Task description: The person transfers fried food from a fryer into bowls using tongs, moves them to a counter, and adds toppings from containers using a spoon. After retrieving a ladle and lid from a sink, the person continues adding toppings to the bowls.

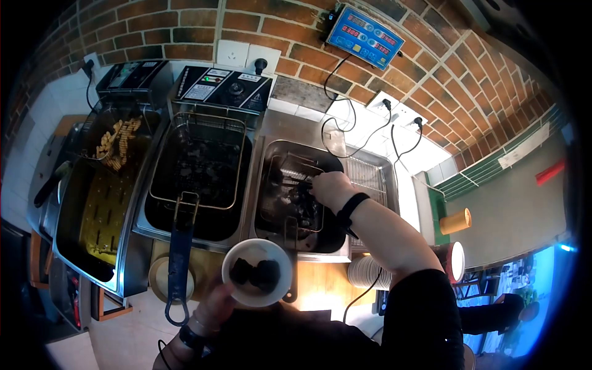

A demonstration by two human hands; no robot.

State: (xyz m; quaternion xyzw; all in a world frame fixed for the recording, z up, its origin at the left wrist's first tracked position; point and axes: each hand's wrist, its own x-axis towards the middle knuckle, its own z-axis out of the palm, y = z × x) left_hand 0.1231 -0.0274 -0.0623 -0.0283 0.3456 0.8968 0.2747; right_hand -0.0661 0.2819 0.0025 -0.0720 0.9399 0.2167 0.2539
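Black sleeve cloth lies closest, cut short above the person's bare right forearm. Fingers of the left hand are closed on the side of a small white round bowl, which holds dark, rounded pieces. The right hand, a black band round its wrist, reaches down into a steel-rimmed fryer well; its fingertips are bent toward dark, glossy contents, but from where I stand I cannot tell what they grip, if anything. Just beside that well, on the person's right, sits a wire rack. On the left side, a wire basket with a long dark-blue handle rests in the middle well, the handle jutting over the front edge. Farther left, crinkle-cut pale yellow fries lie in another basket above yellow oil. Near the counter's front edge stands a stack of whitish round discs. Behind, a blue control panel with red digits hangs on the brick wall, and another person in dark clothing shows at far right.
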